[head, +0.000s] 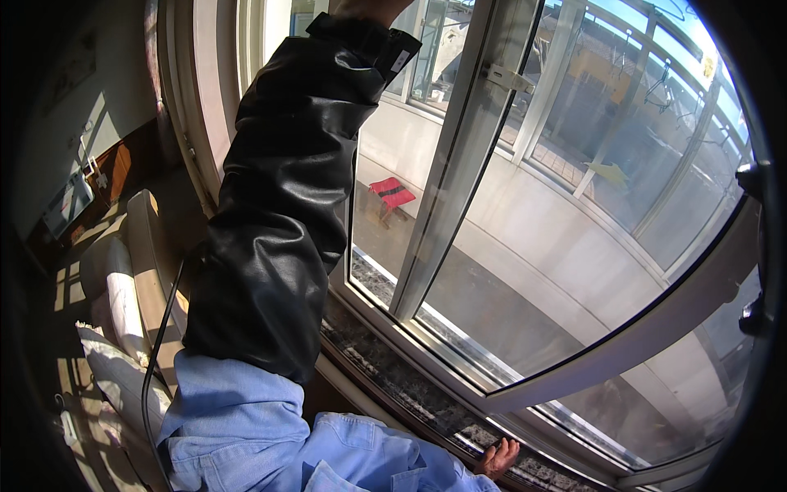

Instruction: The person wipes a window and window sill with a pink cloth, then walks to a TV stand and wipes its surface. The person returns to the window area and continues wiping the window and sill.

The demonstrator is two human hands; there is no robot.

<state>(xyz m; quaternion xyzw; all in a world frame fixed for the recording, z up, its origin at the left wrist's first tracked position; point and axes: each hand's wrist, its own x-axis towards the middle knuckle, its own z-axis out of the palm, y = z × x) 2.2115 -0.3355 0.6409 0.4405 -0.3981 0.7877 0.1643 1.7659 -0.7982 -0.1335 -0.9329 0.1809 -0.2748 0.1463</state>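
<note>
My left arm, in a black leather-like sleeve cover (276,209) over a light blue denim shirt (240,412), reaches up past the sliding window. Only the wrist end of my left hand (372,8) shows at the top edge; its fingers are cut off. Low on the right, my right hand (499,458) rests on the dark marbled windowsill (406,384), its fingers a little apart and nothing visible in them. A metal-framed window sash (541,363) with a white latch (509,78) stands before me, its glass hazy.
Beyond the glass is an enclosed balcony with a red-topped stool (392,192) and hangers (661,86). A sofa (147,264) with pillows (120,375) stands at the left. A black cable (157,363) runs down beside my arm. A curtain (152,55) hangs behind it.
</note>
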